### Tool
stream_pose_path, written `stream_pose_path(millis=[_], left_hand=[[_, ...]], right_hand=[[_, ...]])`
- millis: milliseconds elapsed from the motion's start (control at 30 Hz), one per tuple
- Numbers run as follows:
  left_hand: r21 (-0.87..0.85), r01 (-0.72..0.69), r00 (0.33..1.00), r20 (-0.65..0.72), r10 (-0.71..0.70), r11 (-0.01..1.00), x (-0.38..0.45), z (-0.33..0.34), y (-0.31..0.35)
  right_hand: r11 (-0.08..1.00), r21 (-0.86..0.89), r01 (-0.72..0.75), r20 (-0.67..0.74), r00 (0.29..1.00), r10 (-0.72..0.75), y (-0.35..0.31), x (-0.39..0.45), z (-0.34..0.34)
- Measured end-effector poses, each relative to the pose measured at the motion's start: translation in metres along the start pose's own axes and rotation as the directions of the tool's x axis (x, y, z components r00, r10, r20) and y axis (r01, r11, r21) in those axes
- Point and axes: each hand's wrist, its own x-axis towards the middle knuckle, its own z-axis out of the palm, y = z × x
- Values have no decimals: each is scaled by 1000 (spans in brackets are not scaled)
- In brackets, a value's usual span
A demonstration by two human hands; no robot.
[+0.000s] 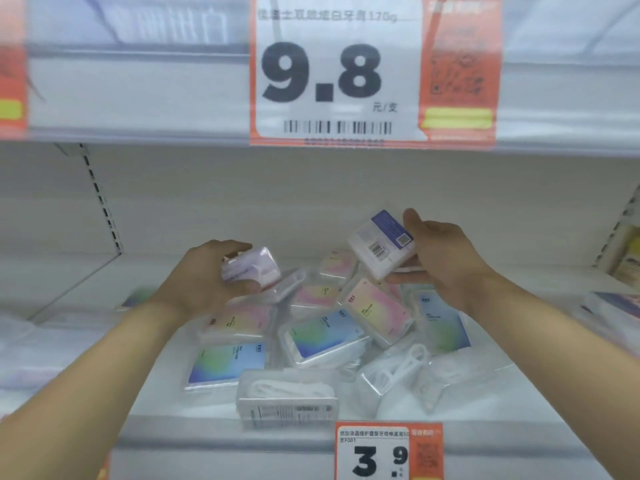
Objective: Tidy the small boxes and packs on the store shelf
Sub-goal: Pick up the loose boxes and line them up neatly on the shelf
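Several small clear plastic boxes (322, 336) with pastel rainbow labels lie jumbled on the white shelf (166, 403). My left hand (204, 275) grips a pinkish clear box (258, 266) from above, over the back left of the pile. My right hand (440, 258) holds another box (379, 245) tilted up above the pile, its back with a barcode and a blue panel facing me. A clear box of white floss picks (287, 396) lies on its side at the front edge. Loose bags of white picks (401, 372) sit at the front right.
A shelf above carries a large 9.8 price tag (337, 71). A 3.9 price tag (377, 452) hangs on the front lip of the shelf I work on. Blurred packs lie at the far left (20, 341) and far right (613, 313). The white back wall (242, 195) stands behind the pile.
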Motion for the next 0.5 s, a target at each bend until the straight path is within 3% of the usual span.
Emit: stream_pose_path(millis=[200,267,367,500], left_hand=[[-123,-24,978,-206,-2,992,-24,-17,24],[-136,-30,969,-249,-5,990,-34,-28,31],[-109,-32,949,-316,-5,994,-47,-48,35],[-37,-43,936,-352,27,998,-64,-83,20]], right_hand=[[994,29,109,-88,990,-106,4,-28,12],[961,-160,225,-135,960,-247,11,-35,21],[821,-421,386,-44,895,-444,11,-49,33],[697,-570,435,115,882,-456,-9,-69,50]])
